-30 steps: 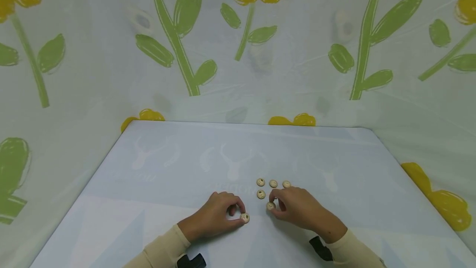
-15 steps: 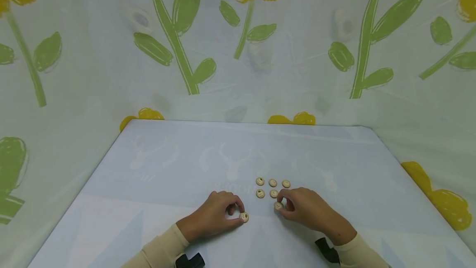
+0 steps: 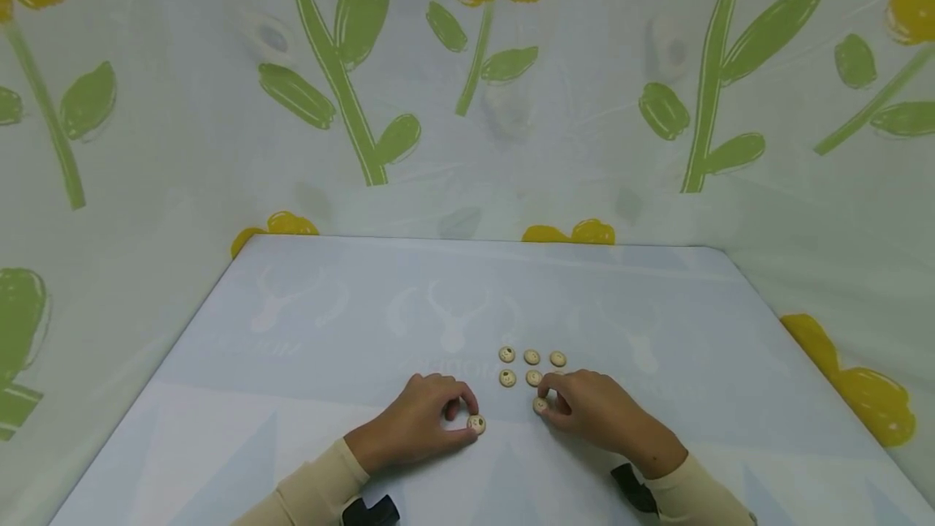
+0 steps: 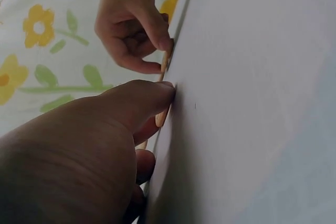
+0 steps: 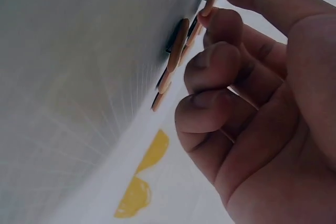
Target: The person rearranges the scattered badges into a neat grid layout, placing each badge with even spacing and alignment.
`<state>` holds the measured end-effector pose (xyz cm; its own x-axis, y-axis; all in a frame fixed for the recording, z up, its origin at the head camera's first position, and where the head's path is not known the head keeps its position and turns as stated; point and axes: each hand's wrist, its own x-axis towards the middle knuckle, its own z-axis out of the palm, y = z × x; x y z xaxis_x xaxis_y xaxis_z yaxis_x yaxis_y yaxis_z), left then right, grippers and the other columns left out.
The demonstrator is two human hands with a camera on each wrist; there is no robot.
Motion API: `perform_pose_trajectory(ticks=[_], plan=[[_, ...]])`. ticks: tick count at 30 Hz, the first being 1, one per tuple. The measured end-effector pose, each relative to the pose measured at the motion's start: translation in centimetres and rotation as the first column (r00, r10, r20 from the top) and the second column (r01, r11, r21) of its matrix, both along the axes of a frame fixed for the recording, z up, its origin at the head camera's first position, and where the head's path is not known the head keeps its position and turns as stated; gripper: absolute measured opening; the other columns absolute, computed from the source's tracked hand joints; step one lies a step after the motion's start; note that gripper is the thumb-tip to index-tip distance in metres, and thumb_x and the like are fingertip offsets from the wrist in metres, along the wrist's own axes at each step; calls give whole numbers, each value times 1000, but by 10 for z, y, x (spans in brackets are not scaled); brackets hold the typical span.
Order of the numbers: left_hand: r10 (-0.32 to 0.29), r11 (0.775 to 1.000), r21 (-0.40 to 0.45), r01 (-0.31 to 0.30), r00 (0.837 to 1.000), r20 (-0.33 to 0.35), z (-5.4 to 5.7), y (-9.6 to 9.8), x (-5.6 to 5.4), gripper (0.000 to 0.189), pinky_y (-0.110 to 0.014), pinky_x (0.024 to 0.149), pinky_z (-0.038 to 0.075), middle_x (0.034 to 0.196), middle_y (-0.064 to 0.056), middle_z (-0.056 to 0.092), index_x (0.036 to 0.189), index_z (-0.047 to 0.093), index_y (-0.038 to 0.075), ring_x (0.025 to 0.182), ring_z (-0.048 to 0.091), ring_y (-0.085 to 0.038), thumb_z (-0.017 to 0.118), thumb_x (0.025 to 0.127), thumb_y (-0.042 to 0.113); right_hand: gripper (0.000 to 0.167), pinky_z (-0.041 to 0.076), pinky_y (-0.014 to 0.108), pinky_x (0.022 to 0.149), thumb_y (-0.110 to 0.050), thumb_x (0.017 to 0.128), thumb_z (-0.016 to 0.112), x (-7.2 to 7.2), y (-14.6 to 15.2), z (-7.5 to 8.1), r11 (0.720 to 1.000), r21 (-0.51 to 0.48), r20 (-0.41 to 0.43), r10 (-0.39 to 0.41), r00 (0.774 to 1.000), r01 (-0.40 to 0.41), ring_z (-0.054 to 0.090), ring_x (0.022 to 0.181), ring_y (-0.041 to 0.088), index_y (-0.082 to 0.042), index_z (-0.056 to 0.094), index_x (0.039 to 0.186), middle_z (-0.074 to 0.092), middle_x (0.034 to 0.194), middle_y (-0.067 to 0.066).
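My left hand point(image 3: 420, 420) pinches a small round wooden button point(image 3: 476, 424) with dark marks between thumb and index finger, low over the table. To the right, my right hand point(image 3: 577, 408) pinches another wooden button point(image 3: 540, 405) by its edge, just in front of two short rows of buttons. The back row has a left button point(image 3: 507, 354), a middle button point(image 3: 532, 356) and a right button point(image 3: 558, 358). In the front row are a left button point(image 3: 507, 377) and a middle button point(image 3: 534, 377); a third is mostly hidden behind my right hand. The right wrist view shows a button point(image 5: 178, 45) edge-on beside the curled fingers.
The pale table point(image 3: 351, 315) bears faint antler and triangle prints. Its far edge meets a white cloth point(image 3: 570, 161) with yellow flowers and green stems. Dark wrist mounts sit at the left cuff point(image 3: 371, 510) and right cuff point(image 3: 634, 487).
My right hand has shifted right with its button, then slightly back left, uncovering the front row's middle button. The left hand keeps its button nearly still.
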<state>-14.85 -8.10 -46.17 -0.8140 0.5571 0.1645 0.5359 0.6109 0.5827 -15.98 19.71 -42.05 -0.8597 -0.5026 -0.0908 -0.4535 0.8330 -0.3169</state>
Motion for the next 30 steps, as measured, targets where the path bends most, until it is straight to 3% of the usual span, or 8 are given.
perform_pose_trajectory(ticks=[8,17,26,30], plan=[[24,1000,-2,-24,1000,3,4,3,0,16,-26,72,35,69,15,51,92,68,29,68,45,1,80,83,36,11,36,22,54,-24,91,73,-2,1,-4,999,-23,-22,32,999,-33,40,55,0,-19,68,99,48,61,-15],[39,999,17,-40,997,69,3,3,1,16,-27,73,34,69,17,51,92,69,29,67,46,1,79,84,39,9,37,23,56,-23,89,74,-1,1,-3,999,-28,-14,33,999,-33,42,58,0,-20,70,97,50,62,-15],[50,998,22,-52,998,48,0,2,1,18,-28,76,35,69,19,51,90,69,30,65,45,4,79,83,42,10,37,23,56,-21,88,75,-1,1,-2,999,-42,-3,27,1000,-27,43,58,0,-20,70,97,51,63,-15],[52,998,31,-53,998,36,5,3,1,17,-24,73,39,69,18,54,88,69,29,64,46,5,80,82,40,10,37,23,55,-20,88,75,0,1,-2,999,-44,10,15,1000,-15,43,57,0,-19,70,97,51,62,-14]])
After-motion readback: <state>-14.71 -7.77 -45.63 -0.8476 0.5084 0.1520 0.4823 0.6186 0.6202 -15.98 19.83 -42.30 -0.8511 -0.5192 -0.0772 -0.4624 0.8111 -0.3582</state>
